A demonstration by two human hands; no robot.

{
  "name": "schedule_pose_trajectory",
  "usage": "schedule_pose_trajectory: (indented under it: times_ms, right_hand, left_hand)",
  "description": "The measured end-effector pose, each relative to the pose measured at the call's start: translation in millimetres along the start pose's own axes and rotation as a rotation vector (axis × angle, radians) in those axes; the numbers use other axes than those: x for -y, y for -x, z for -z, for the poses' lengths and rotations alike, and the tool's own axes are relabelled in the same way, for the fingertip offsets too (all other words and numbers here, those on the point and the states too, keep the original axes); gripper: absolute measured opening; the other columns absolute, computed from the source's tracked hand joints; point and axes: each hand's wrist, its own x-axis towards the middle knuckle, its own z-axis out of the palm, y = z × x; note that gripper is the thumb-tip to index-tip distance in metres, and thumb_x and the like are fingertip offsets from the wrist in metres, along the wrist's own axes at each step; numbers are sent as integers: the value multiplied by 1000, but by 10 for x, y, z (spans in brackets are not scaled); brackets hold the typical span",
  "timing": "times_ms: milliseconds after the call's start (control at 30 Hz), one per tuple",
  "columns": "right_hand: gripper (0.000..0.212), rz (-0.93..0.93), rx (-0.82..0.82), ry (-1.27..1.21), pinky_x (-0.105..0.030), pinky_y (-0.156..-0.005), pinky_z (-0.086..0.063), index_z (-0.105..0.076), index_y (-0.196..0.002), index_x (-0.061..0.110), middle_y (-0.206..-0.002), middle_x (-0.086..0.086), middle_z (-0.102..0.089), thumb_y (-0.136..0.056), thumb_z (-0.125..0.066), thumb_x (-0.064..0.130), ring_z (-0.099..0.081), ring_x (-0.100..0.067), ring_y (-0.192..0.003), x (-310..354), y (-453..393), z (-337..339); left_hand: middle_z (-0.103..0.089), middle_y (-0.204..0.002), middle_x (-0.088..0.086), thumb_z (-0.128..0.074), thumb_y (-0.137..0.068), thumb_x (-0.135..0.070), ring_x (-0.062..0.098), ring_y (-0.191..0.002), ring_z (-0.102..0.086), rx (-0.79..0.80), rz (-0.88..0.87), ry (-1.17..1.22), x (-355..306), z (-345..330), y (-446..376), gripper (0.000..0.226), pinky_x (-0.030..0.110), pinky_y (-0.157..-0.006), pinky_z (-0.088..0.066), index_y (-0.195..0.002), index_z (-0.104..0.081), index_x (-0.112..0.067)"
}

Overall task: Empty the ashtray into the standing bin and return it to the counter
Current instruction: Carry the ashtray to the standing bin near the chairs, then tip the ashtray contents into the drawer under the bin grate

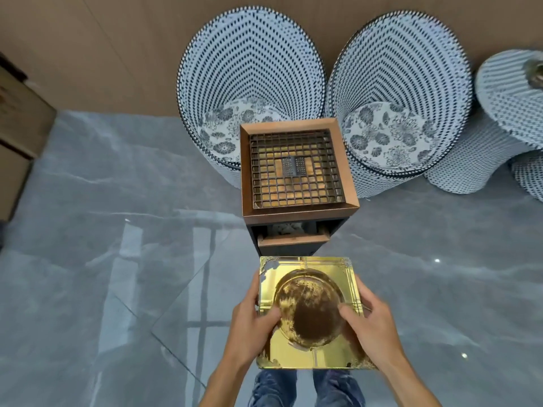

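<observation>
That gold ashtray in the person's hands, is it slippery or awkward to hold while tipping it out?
The ashtray looks like polished, mirror-like metal, so probably slick; both the left hand and right hand grip opposite edges. It seems rigid, possibly heavy for its size. The loose brown residue in its round bowl would likely slide out once tilted.

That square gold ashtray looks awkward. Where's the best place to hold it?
By its two opposite side edges, one hand from each side, as the left hand and right hand do now. The ashtray is wide, flat and square, so this likely keeps the bowl level.
</observation>
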Motion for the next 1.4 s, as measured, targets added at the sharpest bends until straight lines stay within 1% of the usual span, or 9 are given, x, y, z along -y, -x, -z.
schedule_pose_trajectory:
  times_ms: [100,167,367,500,633,867,1067,1233,1400]
  right_hand:
    - [73,-44,27,26,-49,-94,-59,-44,-152,26,-130,15,-65,-89,-72,4,-68,-11,-111,-96,-288,21]
    - [72,-60,56,54,-43,-92,-61,-45,-152,27,-118,23,-69,-89,-71,4,-70,-6,-105,-174,-471,23]
    - [55,-112,133,61,-11,-55,-55,-59,-138,38,-101,15,-76,-91,-68,9,-72,6,-83,-404,-926,-40]
    - [37,-142,175,131,-38,-82,-62,-71,-115,43,-96,11,-80,-91,-67,15,-73,-15,-97,-517,-1184,-72]
    - [30,-164,217,155,-33,-74,-62,-74,-98,46,-84,15,-80,-92,-65,18,-75,-15,-89,-572,-1385,-97]
    - [34,-235,245,149,-45,-85,-63,-70,-122,30,-100,-1,-81,-91,-63,17,-77,-22,-92,-568,-1717,-176]
    - [44,-242,257,146,-28,-61,-62,-61,-135,24,-108,-6,-79,-91,-66,20,-79,-18,-82,-460,-2001,-246]
    - [26,-197,225,116,-18,-48,-57,-67,-110,45,-88,8,-80,-90,-68,27,-77,-4,-68,-308,-2167,-313]
    - [31,-235,228,212,-28,-70,-57,-67,-118,33,-107,3,-75,-87,-69,30,-71,-14,-93,-59,-2336,-352]
  left_hand:
    - [-71,-104,-43,-61,-94,0,-24,-79,-63,-34,40,-9,126,-159,-186,75,4,-64,-54,-151,-35,-42]
    - [-74,-118,-28,-60,-93,0,-14,-78,-68,-50,72,29,208,-251,-295,73,12,-67,-58,-153,-41,-37]
    - [-81,-97,-14,-64,-85,-15,16,-96,-77,-75,191,68,454,-441,-656,51,41,-89,-64,-115,-66,-56]
    - [-81,-92,-13,-63,-92,-13,19,-97,-77,-70,239,98,577,-514,-868,40,37,-85,-66,-110,-70,-48]
    - [-81,-103,-1,-61,-96,-13,26,-99,-76,-90,310,148,633,-559,-998,38,46,-87,-66,-114,-68,-46]
    - [-81,-107,14,-60,-97,-9,33,-98,-79,-106,430,256,679,-614,-1281,33,53,-88,-65,-127,-68,-23]
    - [-80,-112,17,-63,-96,-6,36,-99,-79,-146,434,322,601,-569,-1582,53,55,-91,-63,-147,-54,-17]
    - [-83,-100,14,-68,-94,-10,32,-89,-82,-178,320,310,438,-376,-1815,54,49,-81,-67,-144,-57,-26]
    - [-78,-111,18,-68,-96,-11,33,-97,-79,-187,430,321,336,-394,-1987,55,49,-88,-65,-148,-51,-14]
